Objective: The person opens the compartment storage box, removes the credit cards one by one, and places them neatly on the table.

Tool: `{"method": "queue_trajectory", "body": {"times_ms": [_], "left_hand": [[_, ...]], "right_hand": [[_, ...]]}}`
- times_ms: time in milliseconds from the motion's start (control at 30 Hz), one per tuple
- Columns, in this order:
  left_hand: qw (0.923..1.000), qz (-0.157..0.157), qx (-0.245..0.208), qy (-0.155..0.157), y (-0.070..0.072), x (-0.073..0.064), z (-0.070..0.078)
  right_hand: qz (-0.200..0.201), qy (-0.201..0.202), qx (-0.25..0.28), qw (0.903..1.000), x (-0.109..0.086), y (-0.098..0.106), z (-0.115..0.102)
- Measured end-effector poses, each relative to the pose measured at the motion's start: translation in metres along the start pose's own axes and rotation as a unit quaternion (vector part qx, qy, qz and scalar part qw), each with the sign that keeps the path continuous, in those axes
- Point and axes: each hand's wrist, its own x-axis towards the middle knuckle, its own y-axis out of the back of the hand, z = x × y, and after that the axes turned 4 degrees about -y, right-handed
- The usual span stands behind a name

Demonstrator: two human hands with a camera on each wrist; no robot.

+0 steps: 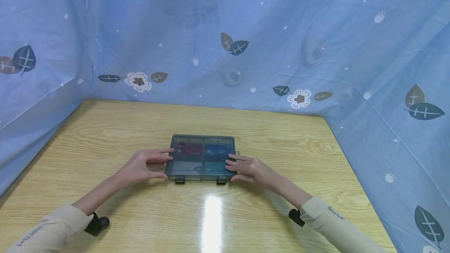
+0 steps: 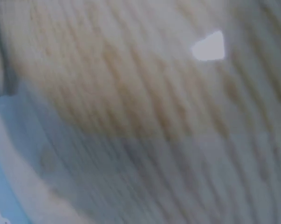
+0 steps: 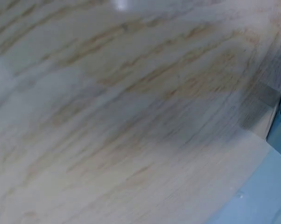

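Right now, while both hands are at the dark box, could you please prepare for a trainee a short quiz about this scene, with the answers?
1. True or false: the left hand touches the right side of the box.
2. Through the lid, which colour is the card at the far left? A) yellow B) red C) white
3. How many latches are on the box's near edge?

Key: 1. False, it touches the left side. 2. B. 3. Two.

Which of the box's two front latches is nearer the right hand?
The right-side latch, close to the right hand's thumb; the left-side latch sits nearer the left hand.
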Motion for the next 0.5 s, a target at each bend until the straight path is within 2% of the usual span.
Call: {"method": "queue_trajectory", "body": {"times_ms": [100,233,400,500], "left_hand": [[0.9995,0.012,-0.029,0.005,-0.002,-0.001,0.0],[0.9957,0.028,-0.079,0.038,-0.003,-0.002,-0.001],[0.9902,0.046,-0.102,0.084,-0.005,-0.003,-0.001],[0.9888,0.051,-0.093,0.105,-0.006,-0.004,0.0]], "right_hand": [[0.001,0.009,0.0,1.0,0.001,0.002,0.001],[0.006,0.019,0.004,0.9998,0.002,0.005,0.001],[0.008,0.025,0.007,0.9996,0.003,0.009,0.0],[0.012,0.031,0.002,0.9994,0.004,0.012,0.002]]}}
